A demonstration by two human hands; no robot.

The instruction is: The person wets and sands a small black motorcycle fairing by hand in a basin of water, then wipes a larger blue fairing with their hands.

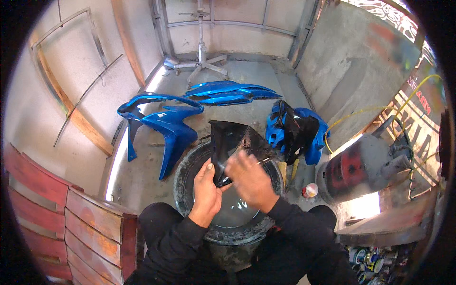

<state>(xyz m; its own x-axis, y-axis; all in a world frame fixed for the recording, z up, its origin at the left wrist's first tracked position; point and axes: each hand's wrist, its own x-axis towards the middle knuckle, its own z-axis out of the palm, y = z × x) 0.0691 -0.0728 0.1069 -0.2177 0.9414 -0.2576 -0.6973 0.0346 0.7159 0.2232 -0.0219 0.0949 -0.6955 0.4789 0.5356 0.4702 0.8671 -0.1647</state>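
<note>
A glossy black plastic fairing panel (229, 139) is held up over a round dark tub of water (185, 178). My left hand (208, 192) grips the panel's lower left edge, thumb on its face. On the panel's right lower part lies my right hand (249, 180), blurred, its fingers over the surface; whether it holds anything cannot be told. A thin light-coloured stick-like thing (264, 161) shows just beyond the right hand's fingers; what it belongs to is unclear.
Blue fairing panels (167, 128) lie at left, with more blue panels (231, 93) behind. Blue and black parts (297, 131) rest at right. Nearby are a small cup (310, 190), a dark metal tank (351, 169), a yellow hose (343, 114), a wheeled stand (202, 64) and a slatted wooden piece (94, 228).
</note>
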